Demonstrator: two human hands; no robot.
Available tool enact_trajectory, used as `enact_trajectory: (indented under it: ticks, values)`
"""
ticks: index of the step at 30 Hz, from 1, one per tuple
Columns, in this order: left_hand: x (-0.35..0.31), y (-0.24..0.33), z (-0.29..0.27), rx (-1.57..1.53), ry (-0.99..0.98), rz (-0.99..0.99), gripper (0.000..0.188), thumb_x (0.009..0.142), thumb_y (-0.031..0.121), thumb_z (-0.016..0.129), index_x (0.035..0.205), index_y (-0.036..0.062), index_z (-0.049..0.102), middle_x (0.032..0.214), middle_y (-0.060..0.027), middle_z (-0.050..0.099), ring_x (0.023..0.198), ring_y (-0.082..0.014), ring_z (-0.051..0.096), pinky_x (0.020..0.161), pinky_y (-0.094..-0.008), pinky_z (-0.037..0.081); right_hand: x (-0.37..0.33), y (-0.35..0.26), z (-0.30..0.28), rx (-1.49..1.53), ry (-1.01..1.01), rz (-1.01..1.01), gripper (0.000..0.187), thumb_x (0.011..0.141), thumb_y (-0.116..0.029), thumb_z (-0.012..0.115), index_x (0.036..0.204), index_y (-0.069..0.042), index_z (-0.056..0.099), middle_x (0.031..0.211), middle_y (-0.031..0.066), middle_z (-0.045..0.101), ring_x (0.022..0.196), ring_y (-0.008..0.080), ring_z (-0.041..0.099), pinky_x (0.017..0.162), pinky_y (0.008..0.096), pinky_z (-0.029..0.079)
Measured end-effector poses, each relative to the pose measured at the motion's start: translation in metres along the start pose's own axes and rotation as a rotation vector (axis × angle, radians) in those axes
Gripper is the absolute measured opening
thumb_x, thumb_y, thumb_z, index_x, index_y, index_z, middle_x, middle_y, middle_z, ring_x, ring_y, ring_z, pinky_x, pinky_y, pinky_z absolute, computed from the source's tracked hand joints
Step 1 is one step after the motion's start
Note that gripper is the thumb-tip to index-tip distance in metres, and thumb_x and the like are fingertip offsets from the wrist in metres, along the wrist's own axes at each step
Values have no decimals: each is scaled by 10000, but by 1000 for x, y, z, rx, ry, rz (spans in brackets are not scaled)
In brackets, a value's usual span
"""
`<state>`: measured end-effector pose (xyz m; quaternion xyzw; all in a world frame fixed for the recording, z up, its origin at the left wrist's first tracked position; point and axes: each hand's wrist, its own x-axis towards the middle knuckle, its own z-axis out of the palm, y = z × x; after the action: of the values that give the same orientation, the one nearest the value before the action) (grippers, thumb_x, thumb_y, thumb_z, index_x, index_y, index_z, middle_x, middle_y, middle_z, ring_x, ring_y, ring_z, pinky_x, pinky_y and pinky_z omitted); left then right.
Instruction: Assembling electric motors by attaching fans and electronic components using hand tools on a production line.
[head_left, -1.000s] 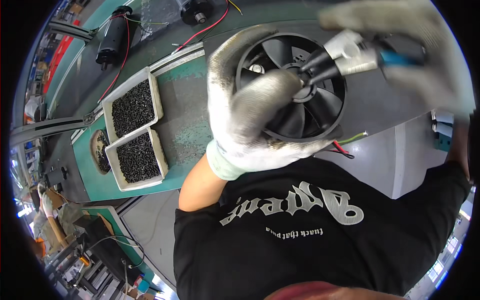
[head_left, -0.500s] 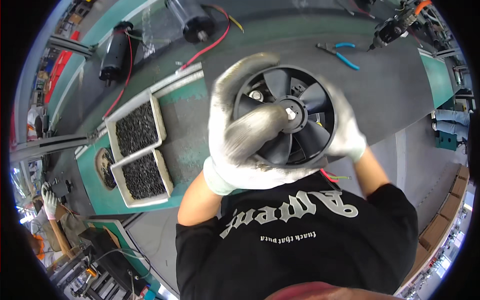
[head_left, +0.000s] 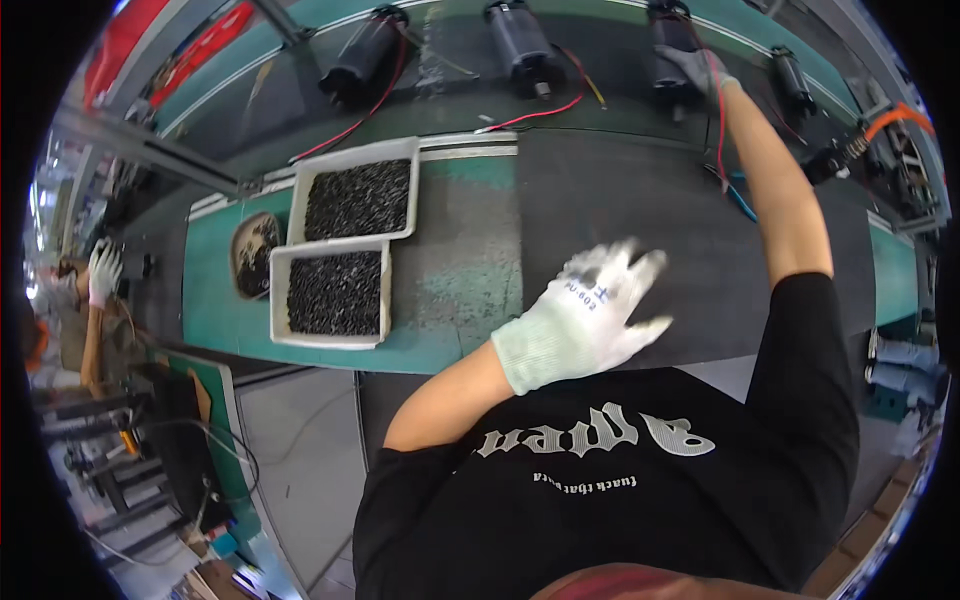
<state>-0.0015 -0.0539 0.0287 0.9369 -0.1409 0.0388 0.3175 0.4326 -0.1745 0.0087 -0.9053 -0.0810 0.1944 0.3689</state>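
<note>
My left hand (head_left: 600, 310), in a white glove with a grey-coated palm, hovers over the dark mat close to my body. Its fingers are spread and hold nothing. My right arm reaches to the far right, where my gloved right hand (head_left: 705, 70) has its fingers around a black cylindrical motor (head_left: 672, 78). A red wire (head_left: 722, 140) hangs down near that hand. Beside my right forearm lie blue-handled pliers (head_left: 742, 203), partly hidden by the arm.
Two more motors (head_left: 525, 50) (head_left: 365, 60) with red wires stand along the far side, and a smaller black cylinder (head_left: 792, 82) at far right. White bins (head_left: 383, 290) of small black parts and a round bowl (head_left: 238, 255) sit left. A power driver (head_left: 830, 160) is at right. A co-worker's gloved hand (head_left: 104, 270) shows far left.
The black ring-framed fan that both hands held is out of sight. My right hand has moved far forward to a motor; my left has let go and opened. The view has shifted right.
</note>
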Motion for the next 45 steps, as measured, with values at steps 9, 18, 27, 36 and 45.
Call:
enact_trajectory:
  ticks: [9, 18, 27, 36, 45]
  values:
    - [80, -135, 7, 580, 524, -465, 622, 885, 446, 564, 1338, 23, 507, 1365, -248, 478, 1273, -401, 448, 1078, -559, 305, -49, -157, 122, -792, -22, -488, 650, 918, -486, 415, 1306, 24, 524, 1276, 275, 571, 1207, 412, 540, 1023, 429, 414]
    - [84, -54, 26, -299, -135, -103, 461, 932, 353, 488, 1187, -19, 580, 1163, -239, 615, 1098, -376, 588, 962, -484, 436, -44, -197, 198, -777, -10, -320, 529, 836, -409, 562, 1225, -61, 645, 1234, 216, 627, 1144, 320, 615, 952, 402, 471]
    - [-75, -47, -83, 33, 150, -428, 304, 871, 360, 567, 860, 58, 584, 828, -176, 609, 793, -367, 624, 696, -458, 505, -41, -110, 153, -1021, -146, -651, 684, 795, -553, 625, 1229, -25, 610, 1166, 296, 607, 1027, 396, 634, 905, 414, 493]
    - [-108, -254, -149, 836, 393, -568, 305, 868, 274, 643, 1088, 63, 657, 1067, -185, 656, 999, -359, 631, 881, -445, 499, -238, -49, 149, -551, 11, -244, 959, 824, -563, 633, 1430, 89, 276, 1081, 330, 627, 1040, 448, 621, 887, 454, 489]
    - [-79, -284, -147, 794, 269, -634, 350, 856, 277, 632, 1103, 30, 630, 1067, -219, 648, 1025, -392, 620, 897, -468, 486, -278, -22, 77, -98, -140, -274, 739, 876, -464, 615, 1368, 61, 446, 1051, 221, 677, 959, 324, 669, 838, 382, 509]
